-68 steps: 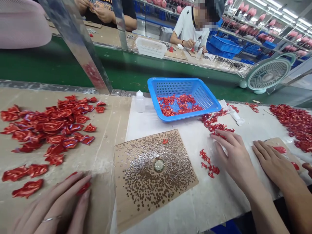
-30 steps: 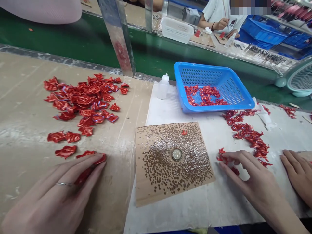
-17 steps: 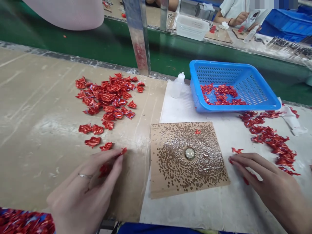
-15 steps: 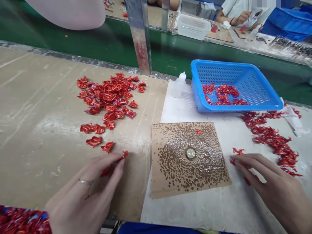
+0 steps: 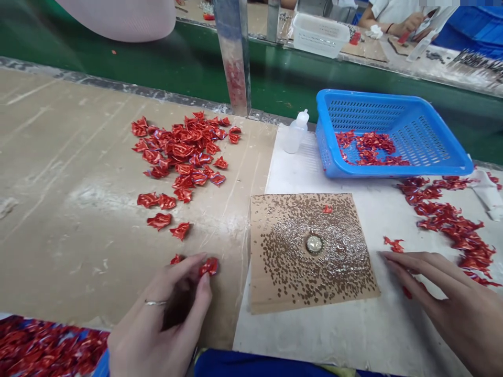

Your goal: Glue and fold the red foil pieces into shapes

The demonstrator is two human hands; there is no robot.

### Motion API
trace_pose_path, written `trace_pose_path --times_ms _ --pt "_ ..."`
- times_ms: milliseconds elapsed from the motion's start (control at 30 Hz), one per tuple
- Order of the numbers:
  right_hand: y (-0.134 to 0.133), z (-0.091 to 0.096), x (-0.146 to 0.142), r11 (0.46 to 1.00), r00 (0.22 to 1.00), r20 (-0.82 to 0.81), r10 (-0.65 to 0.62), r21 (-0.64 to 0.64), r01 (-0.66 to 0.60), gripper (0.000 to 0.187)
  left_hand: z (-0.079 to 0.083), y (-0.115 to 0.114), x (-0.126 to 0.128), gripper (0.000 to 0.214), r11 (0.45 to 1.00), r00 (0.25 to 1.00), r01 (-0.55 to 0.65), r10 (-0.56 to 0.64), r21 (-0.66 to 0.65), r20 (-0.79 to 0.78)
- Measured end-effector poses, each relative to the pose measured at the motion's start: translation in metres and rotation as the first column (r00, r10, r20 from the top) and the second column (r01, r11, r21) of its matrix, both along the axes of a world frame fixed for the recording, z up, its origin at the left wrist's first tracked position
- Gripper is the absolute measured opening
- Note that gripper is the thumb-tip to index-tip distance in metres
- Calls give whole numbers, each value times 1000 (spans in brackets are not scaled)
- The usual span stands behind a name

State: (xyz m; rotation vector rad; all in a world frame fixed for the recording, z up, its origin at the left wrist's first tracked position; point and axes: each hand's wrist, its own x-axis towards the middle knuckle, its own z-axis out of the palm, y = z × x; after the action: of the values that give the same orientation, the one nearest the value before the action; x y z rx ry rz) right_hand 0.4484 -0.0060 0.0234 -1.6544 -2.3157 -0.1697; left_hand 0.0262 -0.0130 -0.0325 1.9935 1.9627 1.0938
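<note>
On near tabletop (image 5: 78,209): one blue perforated plastic basket (image 5: 432,170), one translucent plastic bottle (image 5: 294,137), one speckled brown cardboard sheet (image 5: 330,272); shiny red crumpled pieces (image 5: 183,150): many, uncountable.

Red is blazing across the larger pieces (image 5: 183,151), violet-blue glints streaking some of them, and the smaller pieces (image 5: 467,243) are matching that glossy red! The cardboard (image 5: 260,293) is wearing a dense spatter of dark brown dots over tan, circling a pale disc (image 5: 314,243). Bright blue is covering the slotted basket (image 5: 396,170), the bottle (image 5: 293,138) is showing cloudy white, deep green is running along the strip (image 5: 157,70), and the tub (image 5: 129,20) is glowing pale pink.
</note>
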Motion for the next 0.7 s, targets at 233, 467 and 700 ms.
trace_pose_path --times_ms 233,467,700 --pt "-8 -4 14 991 985 -142 -100 -105 85 47 17 15 -3 20 979 970 203 -196 34 -142" --pt "12 20 -49 914 652 -643 -402 -324 245 13 5 11 -1 29 977 978 206 -206 56 -11" --pt "47 25 -92 904 558 -733 -389 -420 78 14 -5 23 -6 31 978 977 208 -208 10 44"
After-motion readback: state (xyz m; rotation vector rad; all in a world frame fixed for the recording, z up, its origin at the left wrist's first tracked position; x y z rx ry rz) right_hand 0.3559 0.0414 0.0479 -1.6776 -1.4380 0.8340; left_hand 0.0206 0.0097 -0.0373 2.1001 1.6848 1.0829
